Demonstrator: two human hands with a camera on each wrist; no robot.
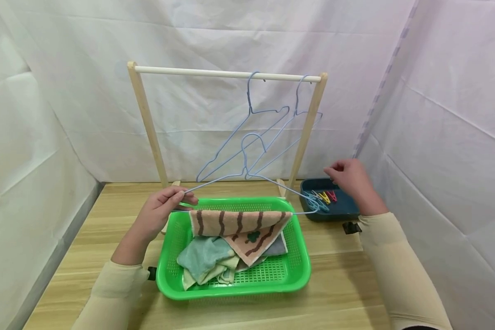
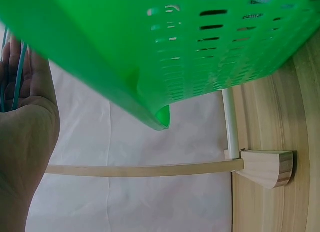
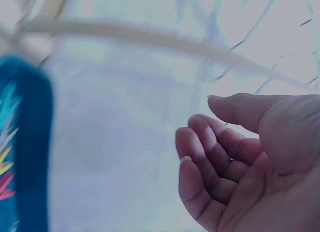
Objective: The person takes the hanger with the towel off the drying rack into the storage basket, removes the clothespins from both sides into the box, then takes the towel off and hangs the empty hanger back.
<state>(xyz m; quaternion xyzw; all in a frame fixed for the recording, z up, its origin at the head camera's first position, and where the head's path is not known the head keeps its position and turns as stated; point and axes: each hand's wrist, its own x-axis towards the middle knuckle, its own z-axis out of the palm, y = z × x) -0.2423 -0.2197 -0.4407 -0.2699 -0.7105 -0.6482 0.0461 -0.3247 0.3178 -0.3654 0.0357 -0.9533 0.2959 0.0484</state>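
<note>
My left hand (image 1: 158, 211) pinches the left end of a blue wire hanger (image 1: 216, 180), its hook pointing up. Over the hanger's lower bar drapes a small brown-striped towel (image 1: 218, 223), with one corner hanging into the green basket (image 1: 233, 293). In the left wrist view, the wire lies across the fingers of that hand (image 2: 30, 106). Raised over a dark blue tray (image 1: 340, 211), my right hand (image 1: 350, 179) has loosely bent fingers. Nothing is between its thumb and fingers (image 3: 189, 184) in the right wrist view. Colored clothespins (image 1: 325, 197) lie in the tray.
A wooden rack with a white rail (image 1: 189, 71) stands behind the basket. Two more blue hangers (image 1: 227, 142) hang toward its right end. Inside the basket lie a teal-and-yellow cloth (image 1: 206, 256) and a grey cloth (image 1: 277, 247). White sheets (image 1: 86, 91) surround the wooden table (image 1: 338, 293).
</note>
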